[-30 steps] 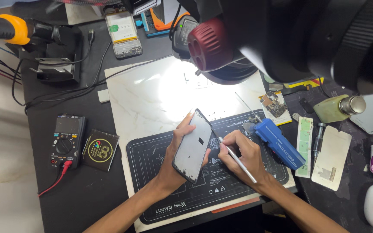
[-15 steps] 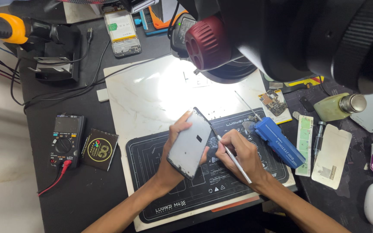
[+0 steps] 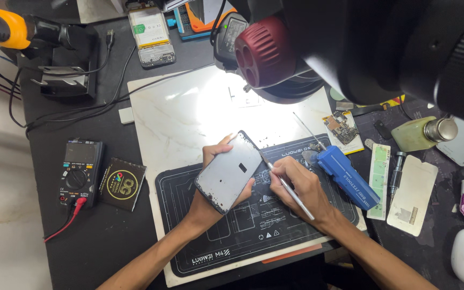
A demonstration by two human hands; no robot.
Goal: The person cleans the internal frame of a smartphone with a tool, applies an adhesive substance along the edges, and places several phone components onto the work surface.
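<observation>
Only the head view to go on, looking straight down at a repair bench.

Left hand point(image 3: 210, 188) is wrapped around a phone point(image 3: 228, 173), fingers curled under it and thumb on the top edge, holding it tilted up off the black mat point(image 3: 189, 225). The side facing the camera is a bare grey panel with a small dark cutout in the middle. Right hand point(image 3: 302, 185) is closed pen-style on a thin metal tool point(image 3: 290, 191), tip pointing at the phone's right edge, at about 3 o'clock of the phone. Can't tell if the tip is actually touching the seam or just beside it.

As for progress, I'd say it's early to middle: the phone looks whole in the hand, and no parts from it are laid out on the mat that I can pick out.

Around it: blue screwdriver point(image 3: 347, 177) just beside the right hand at 2 o'clock, circuit board point(image 3: 341, 127) further up, multimeter point(image 3: 80, 171) well off at 9 o'clock, another opened phone point(image 3: 150, 35) at 11 o'clock, green bottle point(image 3: 417, 134) at 2 o'clock. A microscope head point(image 3: 264, 53) hangs over the lit slab point(image 3: 173, 118).
</observation>
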